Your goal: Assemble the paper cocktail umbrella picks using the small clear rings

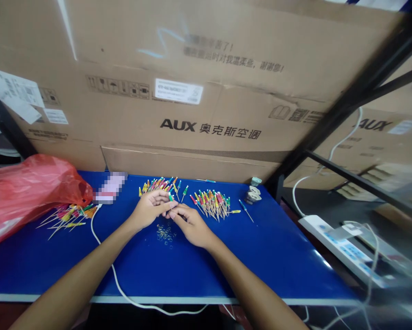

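Between my two hands is a green folded paper cocktail umbrella (171, 197), its pale tip pointing up. My left hand (151, 208) is closed with its fingertips around the umbrella. My right hand (194, 225) pinches at its lower part, and the fingertips of both hands meet there. Just below them on the table lies a scatter of tiny clear rings (165, 234). Behind my left hand is a pile of colourful folded umbrellas (157, 184). A second bunch of umbrellas (212, 204) lies right of my right hand, with a single blue one (246, 210) farther right.
A red plastic bag (37, 188) covers the table's left side, with more umbrellas (70, 214) at its mouth. A white cable (114, 275) crosses the blue table (260, 266). Small containers (254, 190) stand at the back right. A large cardboard box (206, 114) walls the rear. A power strip (343, 250) is at right.
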`<state>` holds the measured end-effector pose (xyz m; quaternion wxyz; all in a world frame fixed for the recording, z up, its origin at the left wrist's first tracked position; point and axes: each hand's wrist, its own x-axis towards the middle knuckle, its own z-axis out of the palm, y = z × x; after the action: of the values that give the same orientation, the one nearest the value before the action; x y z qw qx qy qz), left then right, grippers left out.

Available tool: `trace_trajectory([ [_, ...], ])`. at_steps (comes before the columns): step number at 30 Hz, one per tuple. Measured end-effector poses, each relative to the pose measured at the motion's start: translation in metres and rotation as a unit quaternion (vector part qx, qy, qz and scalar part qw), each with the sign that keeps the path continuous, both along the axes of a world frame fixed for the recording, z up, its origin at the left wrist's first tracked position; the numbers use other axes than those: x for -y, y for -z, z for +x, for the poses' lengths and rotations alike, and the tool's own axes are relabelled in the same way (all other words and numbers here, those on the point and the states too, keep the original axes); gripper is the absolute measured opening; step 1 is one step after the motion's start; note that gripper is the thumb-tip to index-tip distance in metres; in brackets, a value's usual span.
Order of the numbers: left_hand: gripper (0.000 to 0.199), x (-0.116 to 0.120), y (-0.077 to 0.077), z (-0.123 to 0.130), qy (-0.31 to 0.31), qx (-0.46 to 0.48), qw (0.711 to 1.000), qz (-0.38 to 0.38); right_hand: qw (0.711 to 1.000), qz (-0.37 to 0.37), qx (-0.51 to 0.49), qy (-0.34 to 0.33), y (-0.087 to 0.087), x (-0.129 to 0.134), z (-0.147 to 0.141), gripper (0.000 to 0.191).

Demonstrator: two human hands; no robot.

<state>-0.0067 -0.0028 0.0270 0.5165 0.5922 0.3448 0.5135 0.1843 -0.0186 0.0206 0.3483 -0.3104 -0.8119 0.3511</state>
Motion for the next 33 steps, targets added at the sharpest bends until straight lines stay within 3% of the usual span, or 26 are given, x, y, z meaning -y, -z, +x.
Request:
trace_trajectory([
  [7,0.029,0.0,0.0,-0.001,-0.055,0.003,0.998,0.033,1.0,0.009,0.026,0.014,0.0,-0.003,0.001,0.026],
  [10,0.028,-0.003,0.002,-0.003,-0.094,0.007,0.995,0.035,0.993,0.063,0.087,0.038,0.0,-0.005,0.008,0.024],
  [13,0.028,-0.006,0.004,-0.005,-0.115,0.012,0.993,0.032,0.973,0.14,0.183,0.021,0.0,-0.006,0.015,0.025],
  [21,0.026,-0.007,0.005,-0.005,-0.1,0.015,0.995,0.017,0.921,0.254,0.296,0.01,0.002,-0.005,0.015,0.024],
  [30,0.03,-0.006,0.004,-0.004,-0.1,0.012,0.995,-0.002,0.893,0.315,0.322,0.004,0.006,-0.003,0.006,0.022],
  [33,0.03,-0.006,0.005,-0.003,-0.083,0.01,0.996,-0.008,0.898,0.312,0.311,0.014,0.006,-0.003,0.005,0.021],
])
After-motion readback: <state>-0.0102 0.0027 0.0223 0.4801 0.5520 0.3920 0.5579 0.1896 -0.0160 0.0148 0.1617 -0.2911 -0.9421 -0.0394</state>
